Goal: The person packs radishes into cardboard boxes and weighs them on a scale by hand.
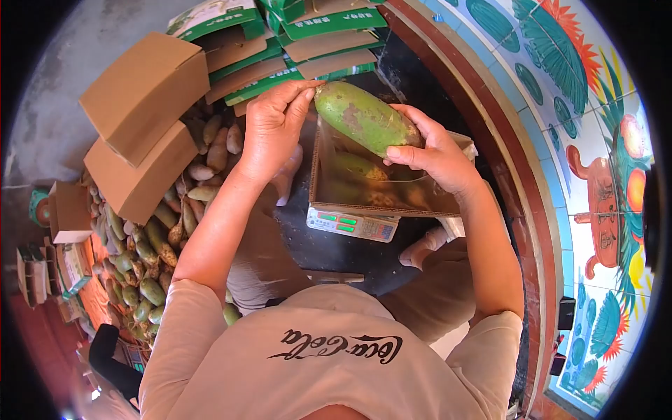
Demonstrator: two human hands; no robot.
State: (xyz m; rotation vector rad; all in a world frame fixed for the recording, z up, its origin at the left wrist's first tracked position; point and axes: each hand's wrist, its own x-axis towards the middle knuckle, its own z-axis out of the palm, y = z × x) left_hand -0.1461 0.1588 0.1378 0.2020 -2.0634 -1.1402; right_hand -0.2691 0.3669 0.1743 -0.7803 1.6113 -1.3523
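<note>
A large, thick green radish point(364, 117) with brown scuffs is held up over the open carton point(392, 209). My right hand point(439, 152) grips its lower right end, thumb in front and fingers behind. At the other end, my left hand point(276, 122) is closed, with thumb and forefinger pinching the narrow tip. Inside the carton, behind a clear plastic liner, several more green radishes point(355, 168) lie with yellow-brown ends showing. The carton rests on a white scale point(353, 225) with green lit displays.
To the left lies a big heap of radishes point(150, 259), with brown cartons point(143, 98) stacked over it. Flattened green-printed cartons point(308, 42) stand at the back. A painted tile wall point(560, 161) with a red-brown ledge point(514, 210) curves along the right.
</note>
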